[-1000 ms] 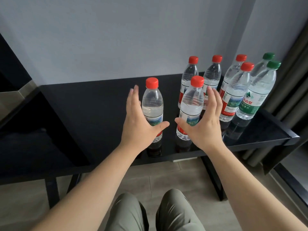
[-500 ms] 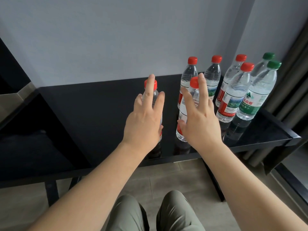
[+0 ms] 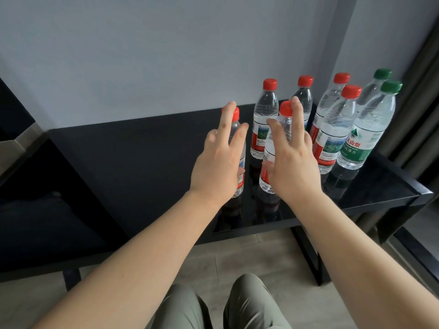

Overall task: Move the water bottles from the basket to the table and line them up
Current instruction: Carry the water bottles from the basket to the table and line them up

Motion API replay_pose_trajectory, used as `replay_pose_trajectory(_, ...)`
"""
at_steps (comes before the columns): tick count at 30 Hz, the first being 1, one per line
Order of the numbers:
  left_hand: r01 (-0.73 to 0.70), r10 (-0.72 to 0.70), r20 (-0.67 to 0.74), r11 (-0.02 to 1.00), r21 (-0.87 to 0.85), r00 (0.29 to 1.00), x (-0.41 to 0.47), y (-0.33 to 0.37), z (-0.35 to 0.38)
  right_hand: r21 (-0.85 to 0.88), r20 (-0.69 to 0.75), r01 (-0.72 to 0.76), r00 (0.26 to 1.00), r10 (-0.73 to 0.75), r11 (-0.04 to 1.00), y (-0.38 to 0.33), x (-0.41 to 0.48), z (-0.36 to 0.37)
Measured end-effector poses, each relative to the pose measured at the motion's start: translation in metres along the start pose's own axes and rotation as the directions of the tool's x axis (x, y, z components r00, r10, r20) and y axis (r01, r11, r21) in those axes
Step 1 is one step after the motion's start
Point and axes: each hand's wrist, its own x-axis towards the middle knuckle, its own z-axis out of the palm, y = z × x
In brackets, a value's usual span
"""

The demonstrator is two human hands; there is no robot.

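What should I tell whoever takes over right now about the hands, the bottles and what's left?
Left hand: open, fingers straight, in front of the leftmost clear plastic red-capped bottle; contact cannot be told.
Right hand: open, likewise at the neighbouring red-capped bottle.
Done: eight bottles stand upright on the glossy black table, six red-capped, two green-capped bottles at the right end. No basket in view.
Left: they stand in a loose double row; probably straighten the line.

I see a black table top [image 3: 147,162] glossy enough to mirror the clear, smooth plastic bottles [image 3: 266,110] on it. Their caps [image 3: 270,83] look like opaque plastic, the wall [image 3: 166,55] is matt, and the trousers [image 3: 185,309] are soft cloth.
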Motion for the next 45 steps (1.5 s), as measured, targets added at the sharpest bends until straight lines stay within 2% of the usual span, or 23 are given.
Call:
replay_pose_trajectory(13,-0.015,0.015,0.005,1.0,-0.014,1.0,0.046,0.03,0.039,-0.016,0.01,-0.047,0.999,0.047,0.999,0.039,0.033,0.013)
replay_pose_trajectory(27,-0.009,0.008,0.035,0.999,0.044,0.999,0.059,0.038,0.05,0.023,0.015,-0.015,1.0,0.014,1.0,0.057,0.046,0.02)
replay_pose_trajectory(35,-0.099,0.097,0.05,0.994,0.042,0.994,0.065,0.024,0.043,-0.011,0.074,0.003,0.997,-0.002,1.0,0.054,0.045,0.003)
replay_pose_trajectory(41,-0.082,0.077,0.083,0.995,0.053,0.994,0.041,0.012,0.013,-0.013,0.089,-0.02,0.996,0.021,1.0,0.039,0.027,-0.015)
replay_pose_trajectory(45,-0.004,-0.011,0.191,0.997,0.076,0.982,0.003,0.001,-0.003,0.028,0.089,-0.112,0.99,0.109,0.993,0.017,0.004,-0.025)
